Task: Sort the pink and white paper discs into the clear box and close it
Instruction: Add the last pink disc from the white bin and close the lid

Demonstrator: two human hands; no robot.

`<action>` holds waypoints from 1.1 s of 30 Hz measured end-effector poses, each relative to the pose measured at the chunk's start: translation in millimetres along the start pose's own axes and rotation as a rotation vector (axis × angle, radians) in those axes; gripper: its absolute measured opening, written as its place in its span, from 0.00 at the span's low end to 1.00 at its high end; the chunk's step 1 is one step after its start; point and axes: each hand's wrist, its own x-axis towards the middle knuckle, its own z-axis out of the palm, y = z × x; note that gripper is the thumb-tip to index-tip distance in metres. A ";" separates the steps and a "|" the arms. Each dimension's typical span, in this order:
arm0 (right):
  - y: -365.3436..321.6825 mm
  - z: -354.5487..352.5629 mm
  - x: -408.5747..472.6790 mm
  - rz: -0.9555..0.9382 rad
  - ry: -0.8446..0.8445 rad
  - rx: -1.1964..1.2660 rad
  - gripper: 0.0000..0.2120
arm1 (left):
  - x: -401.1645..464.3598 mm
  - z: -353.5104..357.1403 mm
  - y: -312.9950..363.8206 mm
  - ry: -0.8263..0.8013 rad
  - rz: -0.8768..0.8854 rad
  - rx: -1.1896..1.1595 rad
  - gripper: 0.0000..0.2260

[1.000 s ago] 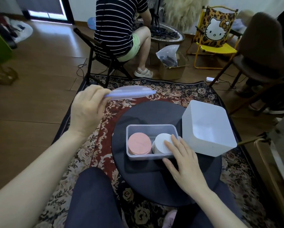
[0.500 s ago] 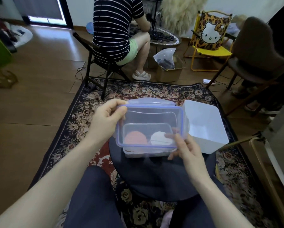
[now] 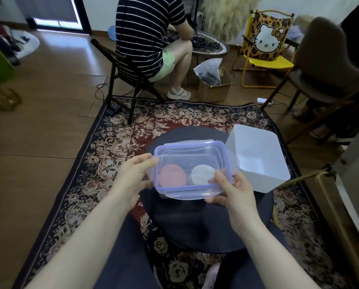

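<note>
A clear lid with a purple rim (image 3: pixel 192 165) hovers just over the clear box (image 3: pixel 164 196), which sits on the round black table (image 3: pixel 195 224). Through the lid I see a stack of pink paper discs (image 3: pixel 171 176) on the left of the box and a stack of white paper discs (image 3: pixel 202 174) on the right. My left hand (image 3: pixel 132 180) pinches the lid's left edge. My right hand (image 3: pixel 234 195) grips its near right corner, thumb on top. Most of the box is hidden under the lid.
A white open bin (image 3: pixel 257 157) stands on the table right of the box. A patterned rug (image 3: pixel 112 147) lies beneath. A seated person in a striped shirt (image 3: pixel 147 36) is beyond, with a cardboard box (image 3: pixel 214 86), a yellow chair (image 3: pixel 266 49) and a brown chair (image 3: pixel 328 65).
My left hand brought the lid from up at the left down over the box. My right hand left the box's edge and took the lid's right corner. The lid now lies flatter and lower.
</note>
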 end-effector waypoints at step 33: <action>19.8 -14.9 4.4 0.076 0.186 -0.233 0.09 | 10.9 -6.3 -31.3 0.096 0.120 0.193 0.19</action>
